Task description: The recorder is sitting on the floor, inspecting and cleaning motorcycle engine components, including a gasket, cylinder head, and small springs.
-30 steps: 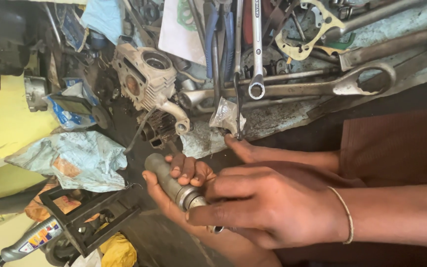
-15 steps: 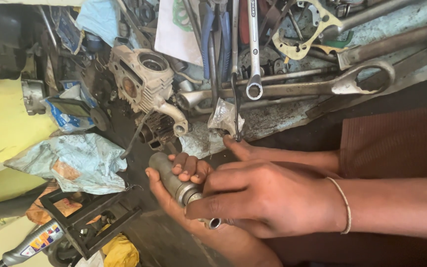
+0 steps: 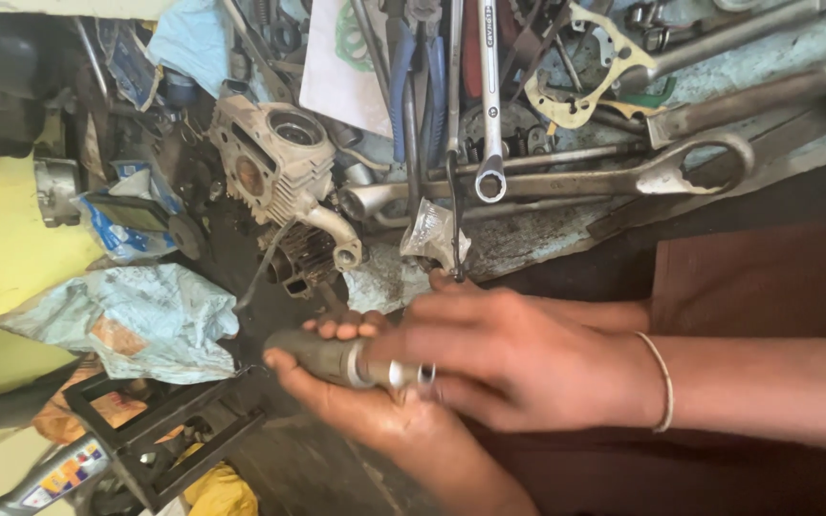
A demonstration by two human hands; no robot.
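Note:
My left hand [image 3: 375, 411] lies palm up, fingers curled around a dark grey cylindrical part [image 3: 322, 355] that has a silver metal end [image 3: 396, 373]. From the right, my right hand [image 3: 518, 368] with a thin bracelet on its wrist covers the left palm. Its fingertips pinch the silver end and a small ring on it. The index finger points up toward a crumpled clear plastic wrap [image 3: 432, 234]. Both hands hover above a dark, greasy surface in front of a cluttered bench.
An engine cylinder head [image 3: 274, 167] sits on the bench among large spanners [image 3: 681, 172], a ring spanner [image 3: 489, 105], pliers and a gasket [image 3: 585, 72]. A crumpled pale blue bag [image 3: 131, 320] lies left, with a black metal frame [image 3: 160, 435] and a spray can [image 3: 45, 478] below.
The cylindrical part has turned from tilted to nearly level in my left hand. My right fingers have slid further over its silver end.

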